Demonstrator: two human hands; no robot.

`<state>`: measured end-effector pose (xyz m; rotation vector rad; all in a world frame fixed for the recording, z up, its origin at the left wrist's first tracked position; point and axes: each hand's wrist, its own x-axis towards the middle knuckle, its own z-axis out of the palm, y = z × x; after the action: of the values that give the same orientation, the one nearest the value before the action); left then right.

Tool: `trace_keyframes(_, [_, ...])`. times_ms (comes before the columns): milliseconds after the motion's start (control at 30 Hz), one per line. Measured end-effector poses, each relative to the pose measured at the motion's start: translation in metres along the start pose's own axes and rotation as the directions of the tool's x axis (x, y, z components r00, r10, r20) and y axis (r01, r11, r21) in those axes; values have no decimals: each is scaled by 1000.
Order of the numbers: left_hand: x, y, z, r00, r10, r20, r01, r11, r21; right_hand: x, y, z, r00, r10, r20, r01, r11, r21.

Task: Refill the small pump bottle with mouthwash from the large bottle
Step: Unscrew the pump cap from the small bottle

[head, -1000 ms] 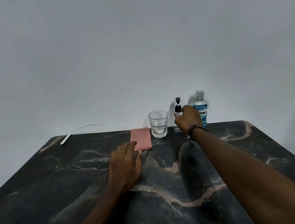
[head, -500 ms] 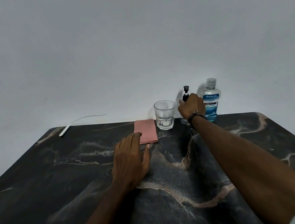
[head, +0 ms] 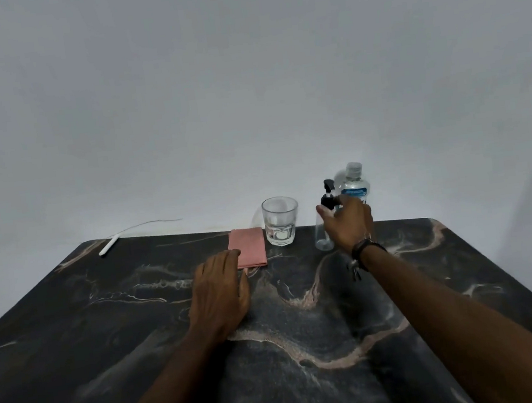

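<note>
Your right hand (head: 348,221) gripped the small pump bottle (head: 324,227), fingers and thumb curled round its upper part just below the black pump head (head: 328,194). That clear bottle stood upright near the far edge of the table (head: 107,335), toward its far right corner, and whether its base rested on the surface or hung just above it could not be told. You wore a dark bracelet (head: 364,249) on that wrist.

Just behind your right hand, close to the far edge, stood the large mouthwash bottle (head: 354,184), upright, capped, with a blue and white label partly hidden by your fingers. Whether it touched the pump bottle could not be told.

To the left of the pump bottle, apart from it, stood a clear drinking glass (head: 281,221), upright at the far edge. Beside the glass on its left lay a folded pink cloth (head: 248,246), flat on the dark marbled table.

Your left hand (head: 220,292) lay flat, palm down, fingers relaxed and holding nothing, its fingertips at the near edge of the cloth.

Near the far left corner, a white pen-like object (head: 108,245) lay with a thin cable trailing from it.
</note>
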<state>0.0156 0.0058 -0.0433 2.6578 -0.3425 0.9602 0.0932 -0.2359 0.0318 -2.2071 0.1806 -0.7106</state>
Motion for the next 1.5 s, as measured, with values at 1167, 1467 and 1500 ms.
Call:
trace_keyframes(1167, [-57,156,-78,927,-353,123,302,514,-803,-180,-61,-115,983,-155,99,109,924,367])
trace_keyframes(1467, [-69,149,-88,939,-275,207,320,475,-820,-176,-53,-126,889,-188,417,-19,895,446])
trace_keyframes(1500, [-70,151,-87,940,-272,206,318,476,-820,-178,-55,-126,903,-173,394,6,921,390])
